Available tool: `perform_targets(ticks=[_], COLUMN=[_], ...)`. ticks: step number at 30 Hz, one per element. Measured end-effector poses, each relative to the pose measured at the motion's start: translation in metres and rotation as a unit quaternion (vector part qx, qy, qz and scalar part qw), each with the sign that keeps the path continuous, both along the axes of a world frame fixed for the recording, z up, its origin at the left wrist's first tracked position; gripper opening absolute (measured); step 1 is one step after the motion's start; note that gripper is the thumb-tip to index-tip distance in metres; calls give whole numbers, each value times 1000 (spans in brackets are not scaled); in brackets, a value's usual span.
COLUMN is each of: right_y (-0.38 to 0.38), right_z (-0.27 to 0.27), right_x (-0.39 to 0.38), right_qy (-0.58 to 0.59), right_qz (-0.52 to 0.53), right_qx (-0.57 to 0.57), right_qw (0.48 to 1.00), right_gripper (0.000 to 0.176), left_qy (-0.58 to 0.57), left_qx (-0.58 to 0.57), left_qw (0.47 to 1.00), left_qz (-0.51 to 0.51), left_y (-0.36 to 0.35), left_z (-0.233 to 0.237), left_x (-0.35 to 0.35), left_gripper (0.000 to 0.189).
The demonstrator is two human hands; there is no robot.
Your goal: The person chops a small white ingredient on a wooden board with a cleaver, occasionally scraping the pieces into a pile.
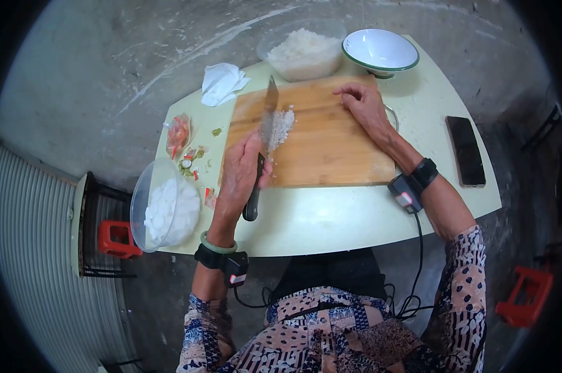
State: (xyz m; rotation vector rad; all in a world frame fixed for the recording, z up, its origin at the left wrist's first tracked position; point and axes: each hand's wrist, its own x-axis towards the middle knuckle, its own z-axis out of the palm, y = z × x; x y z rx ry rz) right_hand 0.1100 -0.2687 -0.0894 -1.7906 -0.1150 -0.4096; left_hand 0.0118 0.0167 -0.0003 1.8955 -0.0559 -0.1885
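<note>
My left hand (242, 166) is closed around the black handle of a kitchen knife (270, 102). Its blade points away from me over the left part of a wooden cutting board (330, 149). Right beside the blade lies a small heap of finely chopped white bits (281, 128), with a few crumbs scattered around it. My right hand (366, 107) is over the board's far right part, its fingers loosely bent and apart, with nothing seen in them. Part of a metal ring handle (391, 117) shows at the board's right edge, beside my right wrist.
Behind the board stand a clear tub (306, 59) heaped with white shreds and a white enamel bowl (380, 50). A clear bowl of white chunks (169, 208) sits at the left, near scraps and a small packet (178, 133). White tissue (223, 83) and a phone (465, 151) lie on the table.
</note>
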Motion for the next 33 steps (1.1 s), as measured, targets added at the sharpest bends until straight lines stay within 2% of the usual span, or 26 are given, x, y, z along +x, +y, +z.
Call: perform_targets(ticks=[3,5,9,18,22,24,26,28,31,33], right_y=[3,3,3,1,2,2,8,14,15,15], right_z=[6,4,1,1,2,4,9,10,19,21], right_x=[-2,-3,-1,-1,-3,-7,-10,-16,-21,-24], right_qy=[13,18,0,-9,0,9,11,-57,-76,-76], right_qz=[-6,2,1,2,6,5,6,42,73,76], right_qx=[2,-4,11,-4,1,-10,-25,-86,-160,-159], right_qw=[1000,1000,1000,1000,1000,1000,1000,994,981,981], right_gripper=[27,27,27,27,27,26,26,24,22,21], left_qy=[-45,-21,-17,-49,-13,30,20,6,10,8], left_qx=[-40,-3,10,79,88,29,8,-2,10,-2], left_qw=[998,999,1000,981,985,995,997,997,996,998], left_qz=[8,-24,-19,-172,-147,-92,-81,-73,-88,-70], left_y=[0,0,-1,21,28,30,25,20,12,9], left_z=[-1,-9,2,10,18,19,21,13,4,12], left_x=[1,5,11,44,22,15,14,15,18,11], left_gripper=[43,44,45,44,45,47,48,50,49,49])
